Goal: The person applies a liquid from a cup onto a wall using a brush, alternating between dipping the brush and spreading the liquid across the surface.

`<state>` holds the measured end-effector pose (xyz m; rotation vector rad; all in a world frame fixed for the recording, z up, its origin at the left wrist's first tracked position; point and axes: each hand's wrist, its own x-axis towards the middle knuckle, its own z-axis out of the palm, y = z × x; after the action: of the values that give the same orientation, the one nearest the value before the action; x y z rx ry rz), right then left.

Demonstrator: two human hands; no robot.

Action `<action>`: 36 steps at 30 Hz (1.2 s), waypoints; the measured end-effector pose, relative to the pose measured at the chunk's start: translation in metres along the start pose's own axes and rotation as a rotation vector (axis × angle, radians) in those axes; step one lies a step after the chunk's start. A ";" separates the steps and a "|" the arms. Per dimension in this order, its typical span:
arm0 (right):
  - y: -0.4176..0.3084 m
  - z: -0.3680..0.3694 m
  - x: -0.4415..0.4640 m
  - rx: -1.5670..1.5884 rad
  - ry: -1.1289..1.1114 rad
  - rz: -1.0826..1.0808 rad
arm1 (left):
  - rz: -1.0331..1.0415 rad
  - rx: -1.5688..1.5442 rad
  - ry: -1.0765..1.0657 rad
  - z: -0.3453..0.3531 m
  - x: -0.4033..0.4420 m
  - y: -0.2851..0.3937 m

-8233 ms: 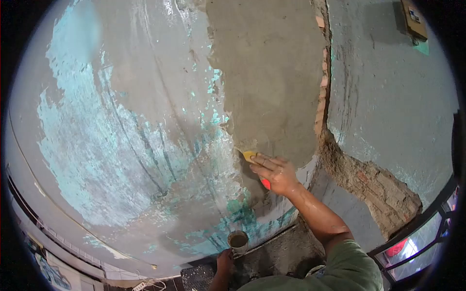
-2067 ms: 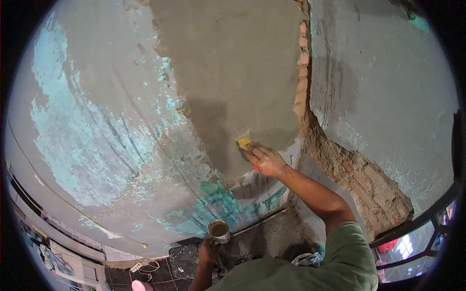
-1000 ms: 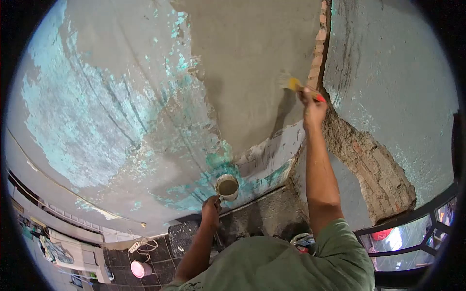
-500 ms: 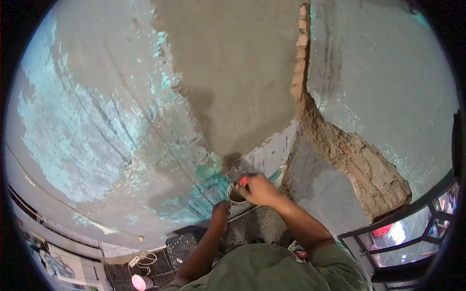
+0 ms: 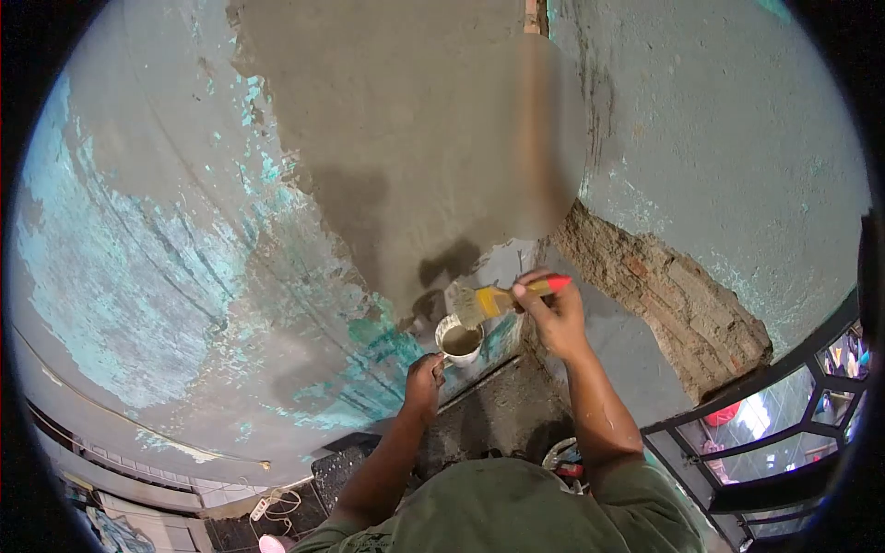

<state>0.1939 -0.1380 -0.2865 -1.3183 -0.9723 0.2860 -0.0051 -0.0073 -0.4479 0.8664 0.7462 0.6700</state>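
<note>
Here, your right fingers (image 5: 546, 304) pinch the brush (image 5: 502, 297) by its handle, bristles just above the cup (image 5: 460, 342); your left fingers (image 5: 426, 376) are closed at the cup's side.

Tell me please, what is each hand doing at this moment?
Left hand: closed on the cup of grey-brown mix.
Right hand: closed around the red-tipped handle of the paintbrush.

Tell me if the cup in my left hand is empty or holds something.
Not empty: a grey-brown mix shows inside the white cup in your left hand. How deep, I cannot tell.
</note>
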 end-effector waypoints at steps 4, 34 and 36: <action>0.070 -0.003 -0.018 0.448 0.189 0.362 | -0.035 -0.004 -0.022 0.022 0.007 0.006; 0.117 -0.022 0.224 1.079 0.572 0.148 | 0.018 -0.045 0.338 -0.048 -0.040 0.000; 0.041 -0.020 0.238 1.192 0.528 -0.028 | -0.017 0.008 0.383 -0.051 -0.049 0.002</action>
<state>0.3635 0.0213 -0.2196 -0.2372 -0.2328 0.3801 -0.0739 -0.0224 -0.4541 0.7459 1.0981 0.8291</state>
